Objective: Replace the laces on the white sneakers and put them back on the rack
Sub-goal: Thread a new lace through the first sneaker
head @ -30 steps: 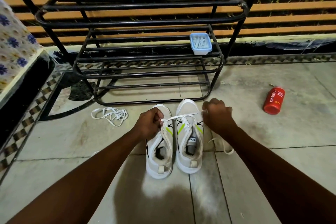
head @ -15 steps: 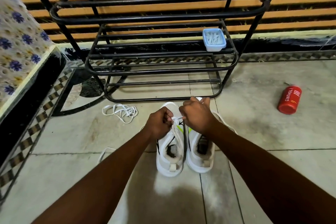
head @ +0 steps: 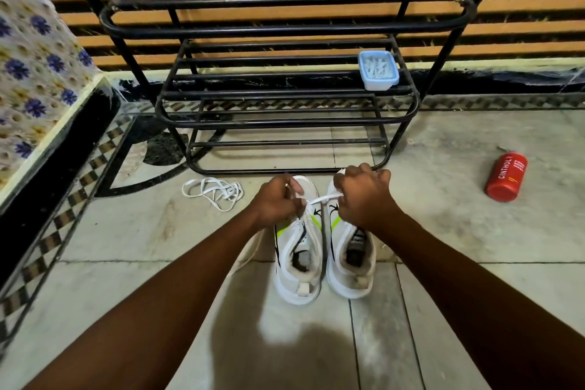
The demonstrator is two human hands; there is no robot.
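Observation:
Two white sneakers stand side by side on the floor, toes toward the rack: the left sneaker and the right sneaker. My left hand pinches the white lace over the left sneaker's front. My right hand grips the same lace's other stretch, pulled taut to the right above the right sneaker. Both sneakers' toes are hidden by my hands. A loose white lace lies heaped on the floor to the left. The black metal rack stands just behind.
A small blue-rimmed plastic box sits on the rack's middle shelf at the right. A red can lies on the floor at the right. A flowered cloth over a raised ledge borders the left side.
My right hand has moved right, away from my left hand, drawing the lace taut between them. The view has shifted slightly.

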